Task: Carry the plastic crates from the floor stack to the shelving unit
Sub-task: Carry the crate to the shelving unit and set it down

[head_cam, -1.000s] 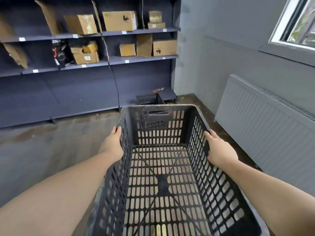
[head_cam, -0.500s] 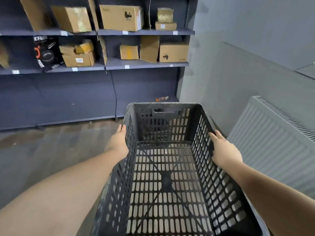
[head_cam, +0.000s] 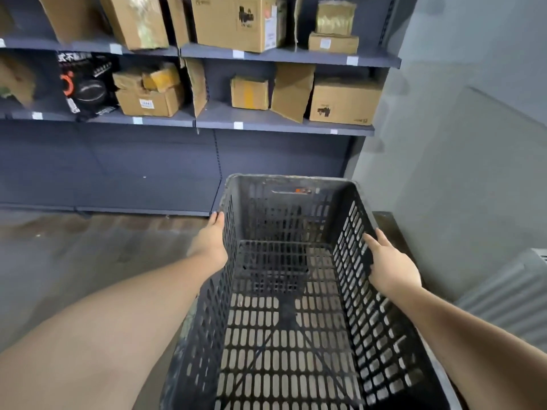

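Note:
I carry a black slotted plastic crate (head_cam: 296, 335) in front of me, open side up and empty. My left hand (head_cam: 210, 239) grips its left rim from outside, thumb along the top edge. On the right rim my right hand (head_cam: 390, 266) holds it the same way. The dark grey shelving unit (head_cam: 284, 126) stands just ahead, and the crate's far end is close to its lower part. Through the crate's slotted floor a second dark crate (head_cam: 268, 281) shows below, near the shelf base.
Cardboard boxes (head_cam: 343, 100) fill the two upper shelves, with a black printed package (head_cam: 85, 84) at the left. A grey wall (head_cam: 461, 161) closes the right side and a white radiator (head_cam: 503, 300) runs along it. Worn bare floor (head_cam: 88, 255) spreads to the left.
I have walked closer to the shelving with the crate; the shelves now loom larger and higher in view. The window and most of the radiator have slid out of view. Both hands keep their grip.

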